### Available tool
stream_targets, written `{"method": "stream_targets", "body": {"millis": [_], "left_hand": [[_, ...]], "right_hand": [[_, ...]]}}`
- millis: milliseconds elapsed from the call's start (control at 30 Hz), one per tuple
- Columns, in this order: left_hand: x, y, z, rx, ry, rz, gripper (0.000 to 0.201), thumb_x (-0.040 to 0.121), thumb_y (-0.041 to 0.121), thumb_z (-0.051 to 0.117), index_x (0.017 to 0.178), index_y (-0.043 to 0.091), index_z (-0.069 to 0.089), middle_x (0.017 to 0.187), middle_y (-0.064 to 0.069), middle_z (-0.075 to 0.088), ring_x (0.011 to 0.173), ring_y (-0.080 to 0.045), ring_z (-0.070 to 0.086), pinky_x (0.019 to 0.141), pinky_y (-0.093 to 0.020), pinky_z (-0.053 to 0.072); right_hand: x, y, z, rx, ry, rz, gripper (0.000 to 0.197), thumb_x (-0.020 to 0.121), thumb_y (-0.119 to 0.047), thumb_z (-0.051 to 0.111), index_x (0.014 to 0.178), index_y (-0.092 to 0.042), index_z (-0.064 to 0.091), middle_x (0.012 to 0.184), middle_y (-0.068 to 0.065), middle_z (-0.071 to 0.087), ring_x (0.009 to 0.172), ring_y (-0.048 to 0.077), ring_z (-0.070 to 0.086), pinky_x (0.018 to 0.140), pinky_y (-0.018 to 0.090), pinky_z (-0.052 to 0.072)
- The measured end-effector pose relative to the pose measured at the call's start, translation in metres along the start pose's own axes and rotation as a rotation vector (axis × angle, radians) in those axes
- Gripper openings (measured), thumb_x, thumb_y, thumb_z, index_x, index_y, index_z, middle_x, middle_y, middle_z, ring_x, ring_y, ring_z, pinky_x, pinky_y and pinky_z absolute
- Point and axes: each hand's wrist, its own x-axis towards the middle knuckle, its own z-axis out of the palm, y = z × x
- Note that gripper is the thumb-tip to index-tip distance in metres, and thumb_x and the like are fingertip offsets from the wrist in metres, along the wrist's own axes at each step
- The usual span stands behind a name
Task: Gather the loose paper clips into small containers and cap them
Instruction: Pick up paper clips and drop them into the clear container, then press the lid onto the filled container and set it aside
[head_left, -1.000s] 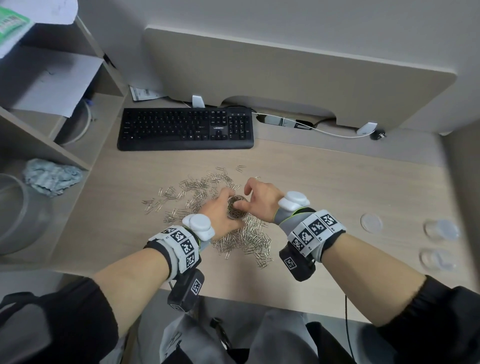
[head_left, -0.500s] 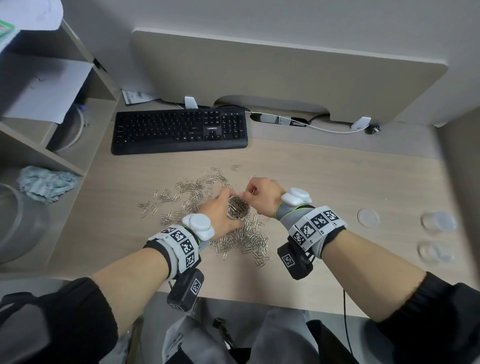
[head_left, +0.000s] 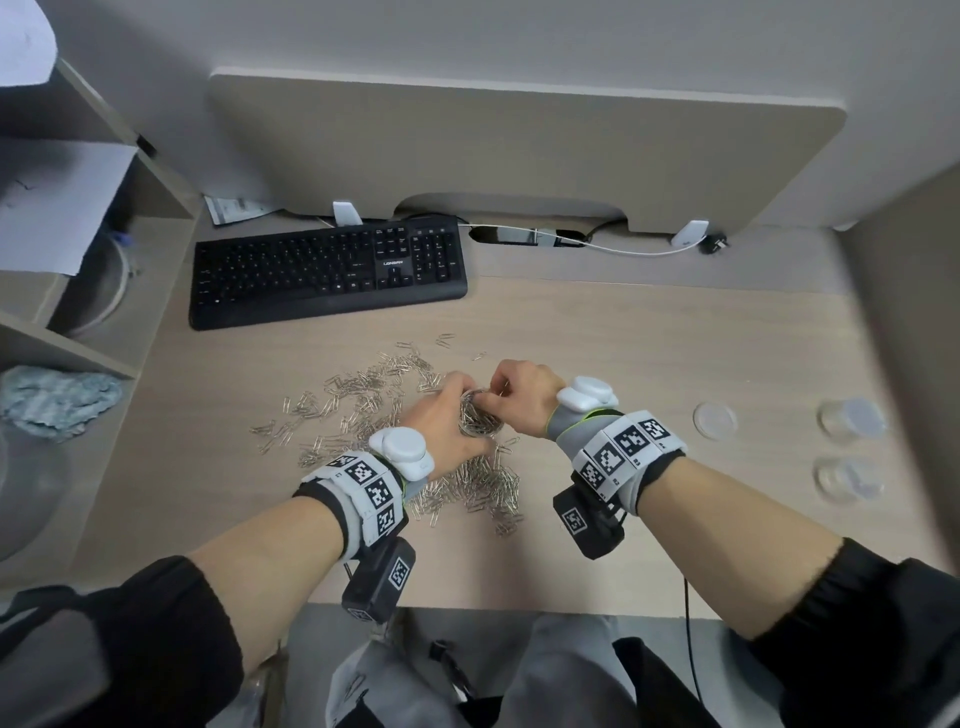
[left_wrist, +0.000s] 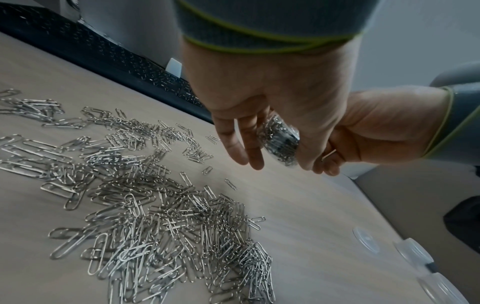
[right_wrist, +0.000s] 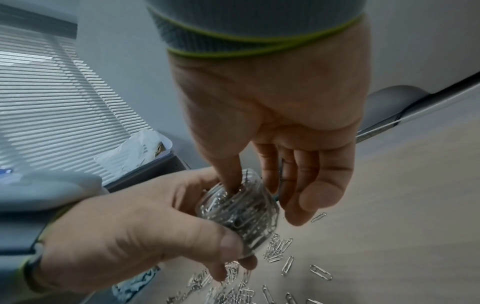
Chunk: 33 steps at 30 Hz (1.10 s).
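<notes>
My left hand (head_left: 441, 421) grips a small clear container (head_left: 478, 418) packed with paper clips, held just above the desk over the loose pile. In the right wrist view its thumb and fingers wrap the container (right_wrist: 241, 211). My right hand (head_left: 519, 395) is at the container's mouth: the thumb pokes down into the clips and the other fingers curl beside the rim, with a clip caught between them. Loose silver paper clips (head_left: 483, 488) lie scattered under and to the left of both hands, and they fill the left wrist view (left_wrist: 155, 226).
A clear round lid (head_left: 715, 420) lies flat to the right. Two more clear containers (head_left: 852, 418) (head_left: 848, 480) stand near the desk's right edge. A black keyboard (head_left: 327, 275) sits behind the pile. A shelf unit with a crumpled cloth (head_left: 52, 397) borders the left.
Both hands stay over the pile with the container. My right hand's fingers have closed in over the container's mouth, and the thumb now pushes into the clips.
</notes>
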Motion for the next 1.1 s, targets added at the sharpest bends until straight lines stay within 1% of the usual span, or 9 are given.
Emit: {"method": "stream_targets", "body": {"millis": [167,333,400,500,600,800,900,1000,1100], "left_hand": [[0.006,0.005,0.004,-0.019,0.008,0.024,0.066,0.072,0.043,0.078,0.122,0.023,0.039,0.086,0.002,0.058,0.074,-0.025,0.058,0.060,-0.031,0.039],[0.018,0.016,0.008,-0.035,0.014,0.051,0.074,0.068,0.057,0.078,0.122,0.025,0.040,0.092,0.005,0.065,0.074,-0.020,0.063,0.063,-0.031,0.048],[0.024,0.023,0.013,-0.015,-0.005,0.057,0.072,0.066,0.053,0.080,0.119,0.025,0.040,0.095,0.004,0.067,0.077,-0.021,0.064,0.067,-0.034,0.052],[0.032,0.034,0.022,0.008,-0.042,0.085,0.069,0.065,0.048,0.078,0.117,0.025,0.040,0.093,0.001,0.068,0.078,-0.024,0.065,0.069,-0.038,0.053],[0.041,0.049,0.034,0.004,-0.067,0.117,0.062,0.065,0.045,0.071,0.115,0.025,0.039,0.089,-0.002,0.066,0.078,-0.030,0.064,0.067,-0.040,0.052],[0.067,0.081,0.060,0.001,-0.104,0.168,0.066,0.070,0.039,0.081,0.120,0.019,0.042,0.099,-0.002,0.066,0.086,-0.028,0.062,0.071,-0.034,0.046],[0.079,0.098,0.079,0.006,-0.142,0.162,0.065,0.071,0.037,0.080,0.120,0.018,0.041,0.102,-0.004,0.066,0.090,-0.029,0.063,0.075,-0.034,0.048],[0.088,0.108,0.096,0.006,-0.163,0.147,0.066,0.072,0.033,0.079,0.123,0.016,0.040,0.106,-0.006,0.066,0.092,-0.029,0.062,0.077,-0.032,0.048],[0.094,0.113,0.105,-0.006,-0.161,0.143,0.066,0.073,0.028,0.079,0.124,0.015,0.039,0.108,-0.007,0.064,0.093,-0.029,0.062,0.077,-0.031,0.047]], "right_hand": [[-0.001,0.011,-0.006,0.166,0.018,0.026,0.027,0.087,-0.050,0.059,0.087,-0.022,0.058,0.085,0.002,0.069,0.073,0.024,0.068,0.066,0.037,0.056],[-0.003,0.028,-0.013,0.435,0.011,0.101,0.015,0.090,-0.029,0.060,0.083,-0.015,0.060,0.080,0.013,0.071,0.052,0.021,0.067,0.049,0.034,0.055],[-0.003,0.038,-0.017,0.457,0.020,0.117,0.011,0.090,-0.024,0.059,0.085,-0.014,0.061,0.080,0.014,0.071,0.051,0.022,0.066,0.047,0.032,0.053],[-0.005,0.053,-0.019,0.305,0.013,0.083,0.003,0.085,-0.019,0.058,0.088,-0.018,0.060,0.083,0.010,0.071,0.066,0.027,0.070,0.054,0.032,0.052],[-0.008,0.070,-0.022,0.097,0.042,0.059,0.011,0.082,-0.024,0.059,0.092,-0.023,0.058,0.092,0.006,0.069,0.085,0.028,0.065,0.067,0.030,0.046],[-0.021,0.131,-0.048,0.363,0.174,0.218,0.014,0.088,-0.035,0.061,0.082,-0.023,0.058,0.085,0.005,0.069,0.078,0.029,0.067,0.069,0.041,0.055],[-0.030,0.185,-0.058,0.254,0.235,0.310,0.023,0.087,-0.040,0.058,0.096,-0.019,0.058,0.093,0.005,0.067,0.083,0.028,0.065,0.075,0.040,0.054],[-0.038,0.235,-0.058,-0.025,0.202,0.411,0.039,0.086,-0.045,0.051,0.116,-0.019,0.048,0.113,0.007,0.052,0.092,0.034,0.060,0.083,0.043,0.052],[-0.041,0.264,-0.056,-0.200,0.180,0.512,0.037,0.092,-0.044,0.042,0.119,-0.019,0.043,0.115,0.009,0.041,0.102,0.035,0.055,0.084,0.048,0.051]]}}
